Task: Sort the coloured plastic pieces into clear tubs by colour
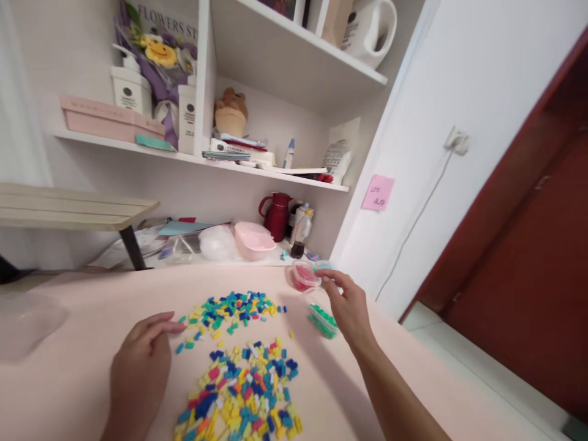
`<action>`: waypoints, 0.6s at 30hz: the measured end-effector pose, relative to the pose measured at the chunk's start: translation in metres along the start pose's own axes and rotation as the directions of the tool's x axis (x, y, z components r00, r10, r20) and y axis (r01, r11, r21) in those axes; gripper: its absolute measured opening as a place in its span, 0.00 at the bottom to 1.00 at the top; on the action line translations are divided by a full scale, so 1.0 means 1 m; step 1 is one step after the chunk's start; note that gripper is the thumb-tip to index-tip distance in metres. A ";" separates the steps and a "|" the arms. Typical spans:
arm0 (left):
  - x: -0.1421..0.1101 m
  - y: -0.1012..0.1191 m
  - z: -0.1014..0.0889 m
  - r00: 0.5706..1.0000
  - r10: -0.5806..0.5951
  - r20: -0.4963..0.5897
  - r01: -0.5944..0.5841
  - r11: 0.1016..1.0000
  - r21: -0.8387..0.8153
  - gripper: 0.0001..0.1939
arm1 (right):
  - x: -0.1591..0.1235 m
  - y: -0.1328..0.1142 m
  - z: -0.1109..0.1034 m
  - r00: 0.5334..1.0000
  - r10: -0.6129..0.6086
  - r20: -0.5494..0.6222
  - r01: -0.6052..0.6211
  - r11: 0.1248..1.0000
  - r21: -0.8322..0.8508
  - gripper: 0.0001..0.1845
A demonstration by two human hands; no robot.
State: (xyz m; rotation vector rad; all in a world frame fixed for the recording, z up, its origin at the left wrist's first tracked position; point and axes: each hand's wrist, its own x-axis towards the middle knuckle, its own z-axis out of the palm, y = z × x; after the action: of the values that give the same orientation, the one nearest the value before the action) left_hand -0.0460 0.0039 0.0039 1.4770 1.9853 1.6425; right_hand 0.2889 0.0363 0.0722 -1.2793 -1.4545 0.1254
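My right hand (346, 306) pinches a small green block (316, 270) between thumb and fingertips. It hovers by a round clear tub of red blocks (303, 277); a tub with light blue contents (324, 266) is partly hidden behind the fingers. Below the hand stands a clear tub of green blocks (323, 321). On the table, my left hand (146, 352) has its fingers stretched out, fingertips at the left edge of a pile of mostly green, blue and yellow blocks (236, 309), holding nothing visible. Nearer me spreads a larger pile of mixed coloured blocks (248, 392).
The table (82, 380) has a pale pink cover. Behind it are a pink basin (254, 239), a red jug (276, 217) and a bottle of dark liquid (301, 236). A slatted stand (78, 207) and a blurred clear container (30, 323) are at left. Shelves rise above.
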 end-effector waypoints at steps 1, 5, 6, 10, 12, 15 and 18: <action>0.000 0.001 0.000 1.000 -0.019 0.003 0.019 1.000 -0.013 0.16 | 0.001 0.003 -0.002 0.999 0.006 -0.032 -0.009 0.997 -0.083 0.14; -0.003 0.008 -0.002 0.997 -0.074 0.033 0.076 0.996 -0.054 0.14 | 0.002 0.009 -0.004 0.997 0.003 -0.071 -0.019 0.976 -0.218 0.13; -0.004 0.009 -0.002 0.996 -0.082 0.034 0.083 0.995 -0.058 0.14 | 0.002 0.009 -0.003 0.997 0.009 -0.082 -0.025 0.980 -0.197 0.13; -0.007 0.010 -0.002 1.000 -0.020 -0.012 0.019 0.998 -0.060 0.13 | -0.001 0.009 0.003 0.992 -0.040 -0.120 0.035 0.998 -0.044 0.12; -0.006 0.007 0.000 0.999 0.032 -0.042 -0.034 0.999 -0.038 0.14 | -0.007 0.007 0.011 0.997 -0.059 -0.044 0.061 0.997 0.056 0.12; -0.001 -0.001 0.003 0.998 0.051 -0.042 -0.049 0.998 0.044 0.15 | -0.023 0.001 0.030 0.980 -0.060 0.192 0.031 0.988 0.151 0.12; 0.004 -0.011 0.005 0.999 0.038 0.012 -0.039 0.989 0.141 0.16 | -0.043 -0.005 0.050 0.918 -0.108 0.381 0.056 0.988 0.145 0.14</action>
State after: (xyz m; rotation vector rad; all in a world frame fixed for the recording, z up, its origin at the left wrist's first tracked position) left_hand -0.0506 0.0112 -0.0054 1.5770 2.1211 1.5344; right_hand 0.2376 0.0300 0.0303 -1.1236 -1.8040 0.4333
